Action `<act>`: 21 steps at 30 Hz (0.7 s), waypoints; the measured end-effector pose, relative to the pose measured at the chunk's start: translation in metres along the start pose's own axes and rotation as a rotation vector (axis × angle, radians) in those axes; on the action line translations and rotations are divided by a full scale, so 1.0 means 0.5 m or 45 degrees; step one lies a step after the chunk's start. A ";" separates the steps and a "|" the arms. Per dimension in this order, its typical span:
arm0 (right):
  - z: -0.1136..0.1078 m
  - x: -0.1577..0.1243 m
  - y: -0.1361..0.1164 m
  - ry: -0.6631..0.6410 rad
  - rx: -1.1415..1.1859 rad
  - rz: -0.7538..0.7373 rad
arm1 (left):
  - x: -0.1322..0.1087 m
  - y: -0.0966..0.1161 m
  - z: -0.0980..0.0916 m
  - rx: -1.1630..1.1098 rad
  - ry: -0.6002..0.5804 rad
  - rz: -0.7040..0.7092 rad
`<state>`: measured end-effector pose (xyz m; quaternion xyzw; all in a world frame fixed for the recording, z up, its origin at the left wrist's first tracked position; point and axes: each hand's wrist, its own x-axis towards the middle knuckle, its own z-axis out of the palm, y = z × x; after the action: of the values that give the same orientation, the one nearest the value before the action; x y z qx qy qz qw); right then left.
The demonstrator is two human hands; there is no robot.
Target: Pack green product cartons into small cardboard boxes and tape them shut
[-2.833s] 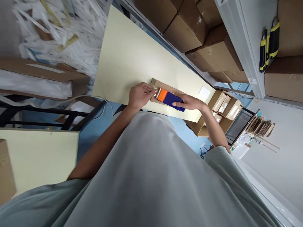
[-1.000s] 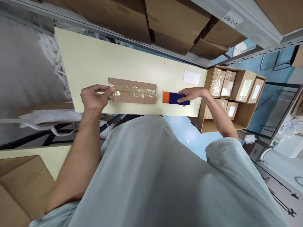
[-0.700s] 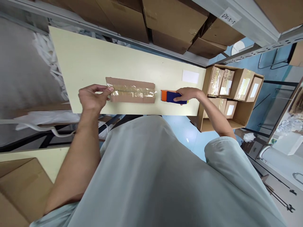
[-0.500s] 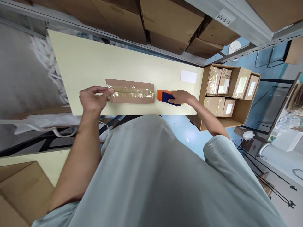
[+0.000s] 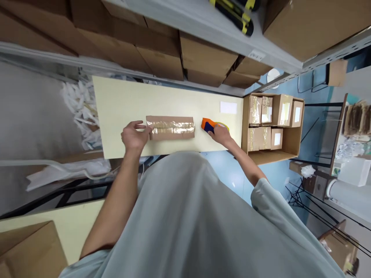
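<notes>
A long, narrow cardboard box [image 5: 173, 135] lies on the cream tabletop [image 5: 124, 92], with shiny clear tape running along its upper face. At its left end my left hand [image 5: 135, 135] grips the edge between thumb and fingers; part of the grip is hidden. My right hand [image 5: 222, 136] is wrapped round an orange and dark blue tape dispenser [image 5: 208, 126]. A yellow-edged tape roll [image 5: 223, 125] shows behind that hand. The dispenser is a short way right of the box, apart from it.
A white paper slip [image 5: 228, 107] lies near the table's back right. Off the right end stands an open carton [image 5: 265, 157] holding several taped boxes. Shelving [image 5: 203, 34] with large cartons runs along the back. White scraps [image 5: 82, 112] lie beyond the left end.
The dispenser has moved away from the box's right end and turned at an angle. My left hand stays at the box's left end. The whole view has shifted.
</notes>
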<state>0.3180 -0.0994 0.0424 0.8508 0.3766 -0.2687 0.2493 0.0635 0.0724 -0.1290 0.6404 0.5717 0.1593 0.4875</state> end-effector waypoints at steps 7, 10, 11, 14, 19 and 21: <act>-0.190 -0.047 -0.034 0.302 0.168 -0.132 | 0.000 0.238 -0.011 -0.330 0.105 0.521; -0.302 -0.048 -0.074 0.451 0.092 -0.238 | 0.022 0.365 -0.047 -0.427 0.178 0.786; -0.340 -0.047 -0.090 0.510 0.042 -0.284 | 0.033 0.400 -0.064 -0.438 0.214 0.851; -0.447 -0.038 -0.144 0.705 -0.092 -0.476 | 0.067 0.487 -0.119 -0.439 0.287 0.981; -0.592 0.014 -0.245 0.838 -0.197 -0.552 | 0.086 0.569 -0.187 -0.372 0.365 0.972; -0.628 0.046 -0.280 0.828 -0.221 -0.513 | 0.078 0.576 -0.199 -0.377 0.391 0.946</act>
<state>0.3074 0.1919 0.2264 0.7762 0.6168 0.0042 0.1303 0.1655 0.1879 0.1366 0.6949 0.3391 0.4980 0.3927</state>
